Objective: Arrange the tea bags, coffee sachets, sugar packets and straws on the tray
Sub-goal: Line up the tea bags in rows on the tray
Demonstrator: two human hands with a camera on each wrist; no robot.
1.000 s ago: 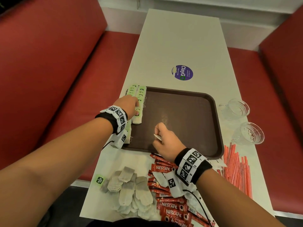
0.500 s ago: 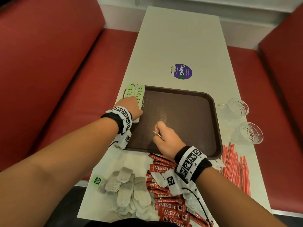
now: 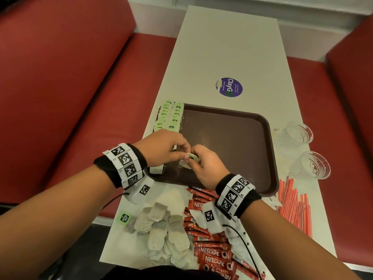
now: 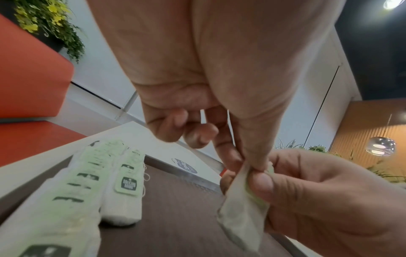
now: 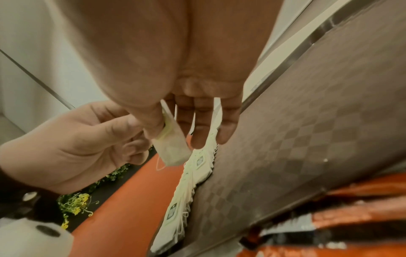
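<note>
Your left hand and right hand meet over the tray's near-left part, both pinching one tea bag. The left thumb & forefinger grip its top edge; the right thumb & fingers hold the green tag against the bag, w/ the other right fingers straight. The bag hangs above the tray, not touching it. Two rows of tea bags w/ green tags lie along the tray's left edge. On the bench, near side: loose tea bags, red coffee sachets, white sugar packets under your right wrist. Red straws lie to the right, two glass cups beyond them.
</note>
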